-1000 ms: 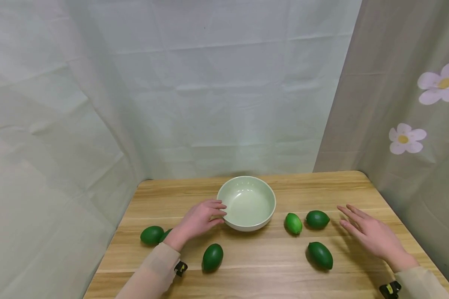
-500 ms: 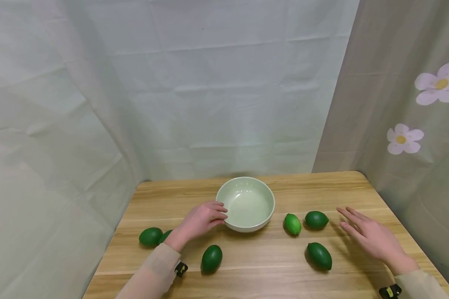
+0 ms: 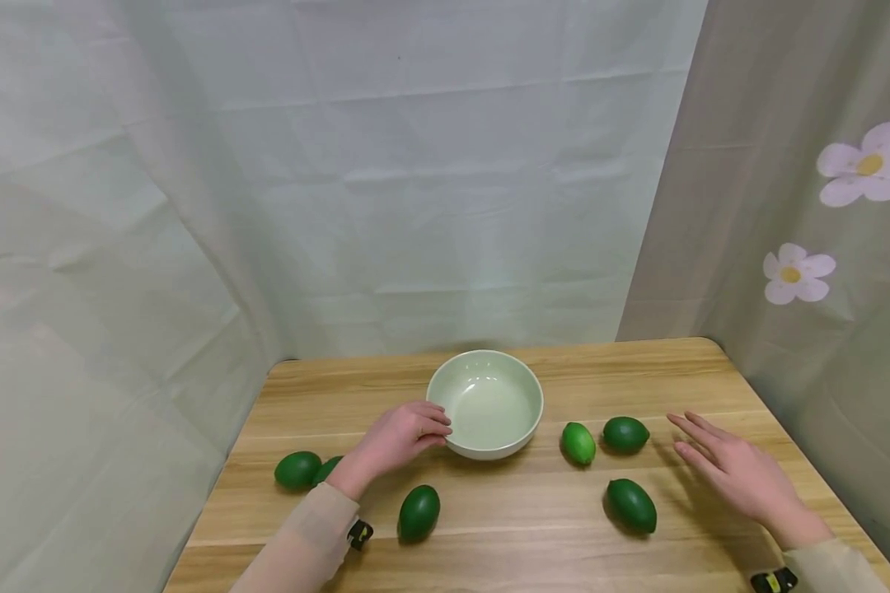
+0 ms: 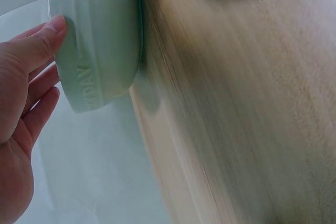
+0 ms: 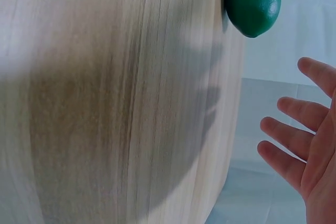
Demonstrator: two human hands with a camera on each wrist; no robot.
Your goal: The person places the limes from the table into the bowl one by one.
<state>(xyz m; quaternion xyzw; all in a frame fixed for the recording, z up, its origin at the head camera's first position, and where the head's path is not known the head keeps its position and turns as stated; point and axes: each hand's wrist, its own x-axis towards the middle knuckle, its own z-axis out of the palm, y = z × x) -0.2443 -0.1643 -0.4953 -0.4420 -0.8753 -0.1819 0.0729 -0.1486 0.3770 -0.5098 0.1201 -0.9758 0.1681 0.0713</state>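
A pale green bowl stands toward the back of the wooden table. My left hand is at its left rim, thumb on the outer wall and fingers over the edge, pinching it. In the left wrist view the thumb presses near the raised lettering on the bowl. To the right, my right hand hovers palm down above the table, fingers extended, holding nothing. It is nearest a dark green lime; the right wrist view shows a dark green lime beyond the spread fingertips.
A smaller bright green lime and another dark lime lie right of the bowl. On the left are a dark lime, one farther left, and one partly hidden by my wrist. Curtains surround the table.
My left fingers have drawn slightly closer to the thumb at the bowl's rim. The right hand stays nearly still, and the bowl and limes keep their places; the head view shifts a little.
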